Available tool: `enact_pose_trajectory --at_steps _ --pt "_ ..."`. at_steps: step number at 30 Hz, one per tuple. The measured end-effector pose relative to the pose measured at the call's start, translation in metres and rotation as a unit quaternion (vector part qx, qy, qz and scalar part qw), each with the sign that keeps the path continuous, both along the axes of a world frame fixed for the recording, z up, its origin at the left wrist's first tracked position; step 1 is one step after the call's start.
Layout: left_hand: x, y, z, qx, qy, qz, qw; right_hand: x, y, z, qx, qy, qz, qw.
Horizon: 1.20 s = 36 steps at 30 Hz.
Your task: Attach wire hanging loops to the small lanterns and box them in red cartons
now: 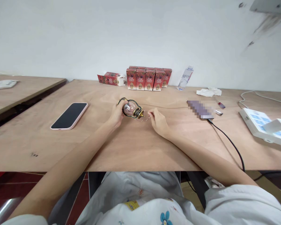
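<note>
- Left grip (117,115) clasps the black-and-gold lantern with clear round globe (130,108); probably light, slick, breakable: hold its rim.
- Right grip (159,123) seemingly pinches its thin, likely bendable loop (148,118).

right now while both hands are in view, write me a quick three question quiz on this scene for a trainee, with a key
1. Which hand holds the lantern-shaped ornament, left or right?
2. True or false: the phone with the pink edge lies farther left than the ornament.
3. Fill in: to the right of the upright red boxes, near the wall, is a clear ____.

Key:
1. The left hand.
2. True.
3. Bottle.
</note>
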State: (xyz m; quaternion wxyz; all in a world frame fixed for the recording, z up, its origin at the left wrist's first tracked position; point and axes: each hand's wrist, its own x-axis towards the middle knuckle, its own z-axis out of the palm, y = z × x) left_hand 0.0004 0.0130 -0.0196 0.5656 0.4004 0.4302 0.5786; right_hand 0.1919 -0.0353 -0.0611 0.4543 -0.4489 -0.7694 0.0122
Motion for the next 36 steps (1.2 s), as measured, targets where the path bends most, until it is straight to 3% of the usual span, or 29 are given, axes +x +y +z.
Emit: enact_pose_trajectory --at_steps 12,20,27,32,36 --pt "0.001 -0.002 -0.002 0.047 0.024 -0.006 0.999 0.001 -0.001 0.002 0.001 -0.034 0.030 0.999" --pt "0.001 -0.005 0.002 0.047 0.011 -0.046 0.998 0.002 0.000 0.003 -0.025 -0.008 0.044 0.999" --pt "-0.001 -0.004 0.007 0.098 0.004 0.012 0.995 0.002 0.004 0.007 -0.105 0.107 0.063 0.987" --pt "-0.005 -0.002 0.010 0.090 -0.001 0.023 0.996 0.003 0.007 0.004 -0.165 0.167 0.089 0.968" --pt "-0.003 0.002 0.003 0.119 0.040 0.036 0.991 0.014 0.021 0.000 -0.192 0.164 0.024 0.967"
